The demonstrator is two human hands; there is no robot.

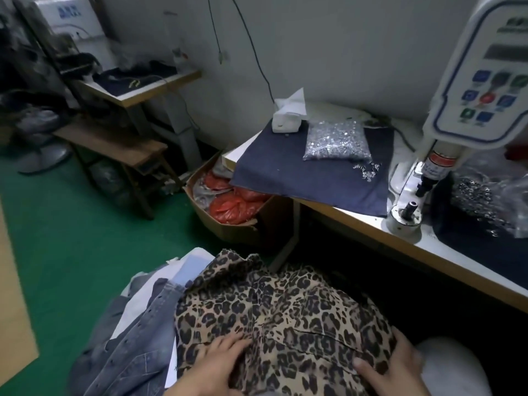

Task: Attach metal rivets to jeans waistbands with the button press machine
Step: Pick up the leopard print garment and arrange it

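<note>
Green flooring and a cluttered workbench [337, 212] frame the scene. At six o'clock, the left hand [211, 364] and right hand [391, 367] rest with spread fingers on leopard-print jeans [280, 315]. Judged: fetching stage; next, lift the waistband toward the button press machine [428, 167] at two o'clock.

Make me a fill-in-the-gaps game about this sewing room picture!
1. Both hands, left hand and right hand, rest on fabric with a ____ print.
2. The floor is painted ____.
3. The clear bag of rivets lies on a dark ____ cloth.
4. The cardboard box under the table holds ____ plastic bags.

Missing words: leopard; green; blue; red
</note>
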